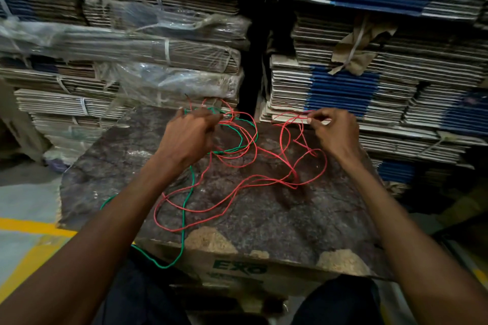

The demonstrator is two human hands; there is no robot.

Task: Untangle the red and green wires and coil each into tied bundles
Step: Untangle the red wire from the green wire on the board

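Note:
A long red wire (237, 187) lies in loose tangled loops across a dark mottled board (277, 219). A green wire (184, 208) crosses it, runs under my left forearm and hangs off the board's front-left edge. My left hand (187, 134) is raised over the board's far left part and grips a bunch of red and green strands at its fingertips. My right hand (335, 132) is at the far right and pinches a red strand between thumb and fingers. Red loops sag between the two hands.
The board rests on a cardboard box (237, 269) printed with green letters, in front of my knees. Tall stacks of flattened cartons (383, 74) stand close behind, some wrapped in plastic (158, 34). A yellow floor line (31, 227) runs at the left.

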